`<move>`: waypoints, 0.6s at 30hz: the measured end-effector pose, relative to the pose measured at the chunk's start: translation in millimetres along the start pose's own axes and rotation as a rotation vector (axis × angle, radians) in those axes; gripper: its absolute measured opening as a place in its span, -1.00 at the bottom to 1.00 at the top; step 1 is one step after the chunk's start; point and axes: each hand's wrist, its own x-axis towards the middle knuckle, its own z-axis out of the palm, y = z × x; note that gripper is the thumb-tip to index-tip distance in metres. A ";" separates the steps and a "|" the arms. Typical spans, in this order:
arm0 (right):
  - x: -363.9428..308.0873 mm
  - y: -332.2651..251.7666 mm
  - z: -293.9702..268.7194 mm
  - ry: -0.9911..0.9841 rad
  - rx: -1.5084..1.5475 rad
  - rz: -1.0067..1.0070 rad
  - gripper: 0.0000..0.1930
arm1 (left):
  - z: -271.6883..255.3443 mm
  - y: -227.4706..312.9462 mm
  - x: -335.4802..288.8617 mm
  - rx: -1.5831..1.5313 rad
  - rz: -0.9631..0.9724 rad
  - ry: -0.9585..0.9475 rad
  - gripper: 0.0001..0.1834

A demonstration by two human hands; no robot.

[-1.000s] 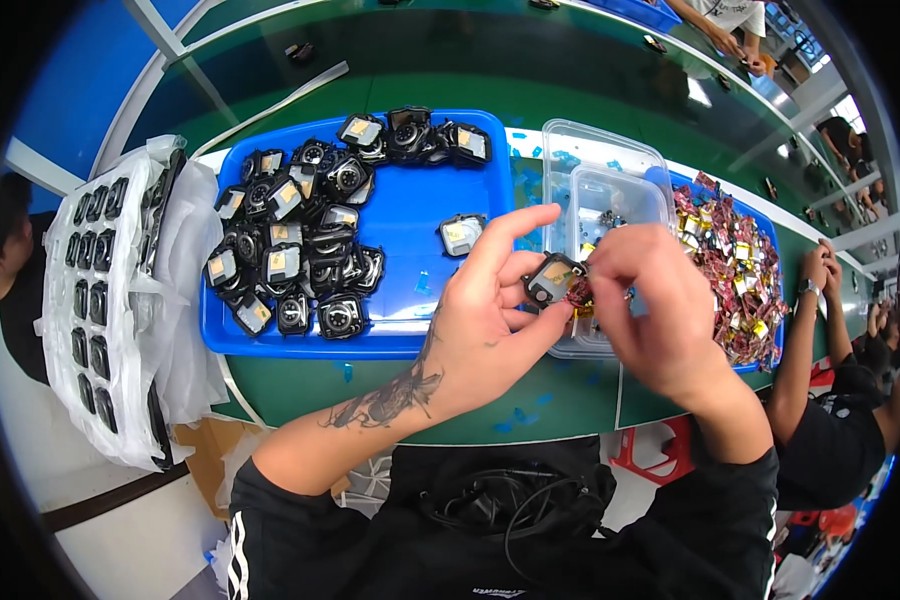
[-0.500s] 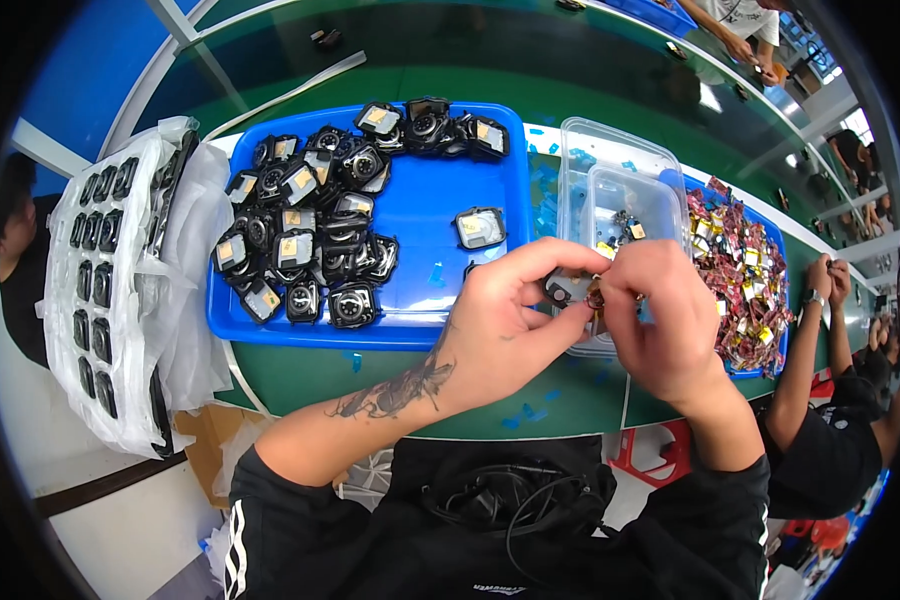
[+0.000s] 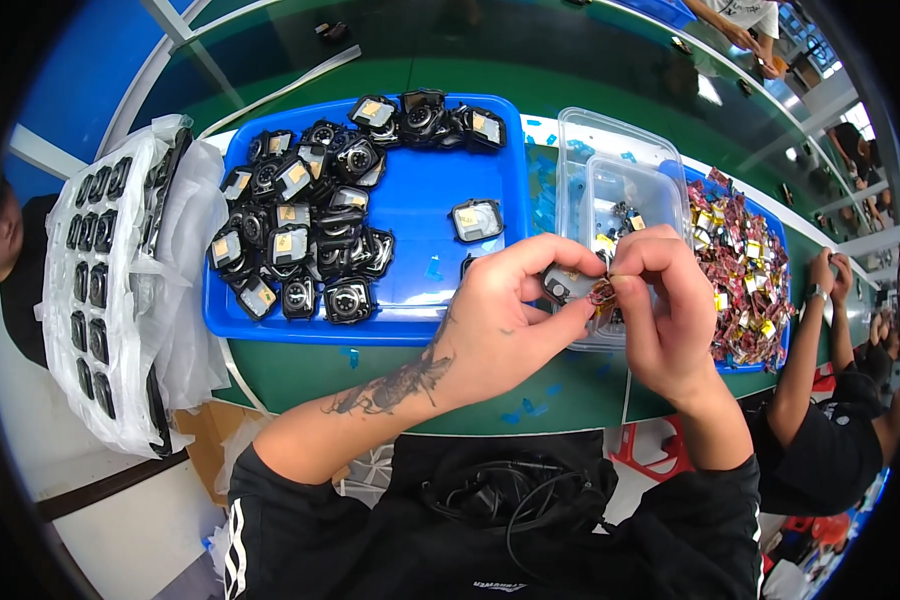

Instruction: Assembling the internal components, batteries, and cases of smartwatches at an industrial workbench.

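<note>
Between the thumb and fingers of my left hand [image 3: 510, 315] is a small dark watch part [image 3: 560, 287] with a grey face. A small reddish-brown flexible piece [image 3: 601, 292] shows at its right edge. My right hand [image 3: 673, 310] pinches at that edge, its thumb and index fingertips close to my left fingertips; exactly what they grip is partly hidden. Both hands are over the near left part of a clear plastic box [image 3: 571, 160], in which small dark and metallic parts [image 3: 625, 220] lie. One watch part with a pale face [image 3: 477, 220] lies alone in the blue tray [image 3: 410, 210] on the left.
Many black watch parts [image 3: 290, 245] are heaped in the left tray. Reddish and yellow flexible pieces [image 3: 740, 275] fill another blue tray at right. Wrapped trays of watch parts [image 3: 95, 270] stand far left. Blue film scraps [image 3: 525, 410] litter the green table. Other people sit at right.
My right thumb and index finger have straightened and the hand has turned slightly, so more of the reddish-brown piece shows. My left hand keeps its hold on the watch part.
</note>
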 end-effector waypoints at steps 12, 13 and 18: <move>-12.0 -2.6 1.0 0.124 0.119 0.216 -0.90 | -3.9 -4.8 1.9 -0.045 0.013 -0.019 -0.68; -13.7 -2.7 1.5 0.143 0.027 0.148 -0.89 | -3.1 -5.5 1.8 -0.046 0.013 -0.017 -0.68; -12.0 -7.0 5.4 0.133 -0.176 0.037 -0.86 | -0.6 -7.4 3.1 -0.064 0.060 0.020 -0.72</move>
